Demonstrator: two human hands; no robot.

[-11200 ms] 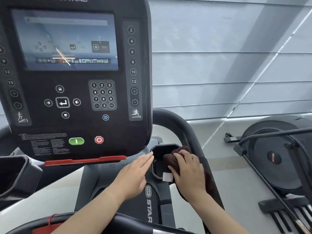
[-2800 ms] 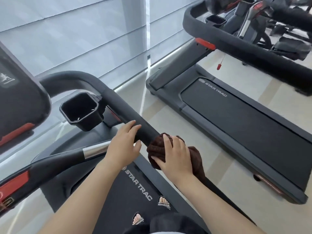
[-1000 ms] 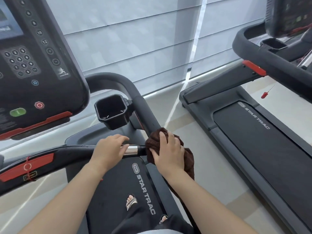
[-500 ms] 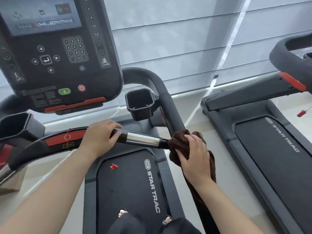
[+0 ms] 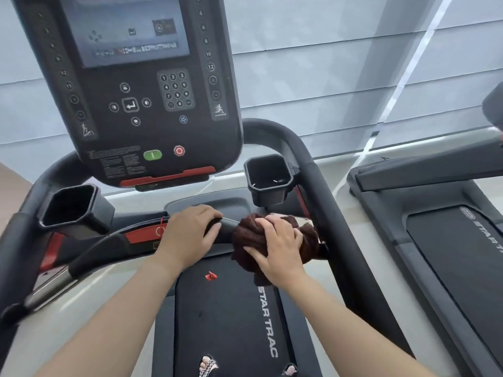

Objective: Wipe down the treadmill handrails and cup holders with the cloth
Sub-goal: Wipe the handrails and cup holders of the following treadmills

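Note:
A dark brown cloth (image 5: pixel 246 242) is bunched around the right part of the front crossbar (image 5: pixel 109 247), and my right hand (image 5: pixel 280 247) grips it there. My left hand (image 5: pixel 190 235) holds the same crossbar just left of the cloth, fingers wrapped over the bar. The black right handrail (image 5: pixel 330 213) curves up behind the cloth. A black right cup holder (image 5: pixel 268 179) hangs just above my right hand. The left cup holder (image 5: pixel 73 208) sits at the left end of the crossbar, beside the left handrail (image 5: pixel 16 240).
The console (image 5: pixel 141 91) with screen, keypad and green and red buttons looms over the crossbar. The running belt (image 5: pixel 226 317) lies below, with a red safety clip (image 5: pixel 211 276) on it and my feet at the bottom edge. A second treadmill (image 5: pixel 441 240) stands to the right.
My right hand has slid the cloth leftward from the right handrail onto the crossbar, covering the metal section. My left hand has moved right along the bar. The view has turned left towards the console.

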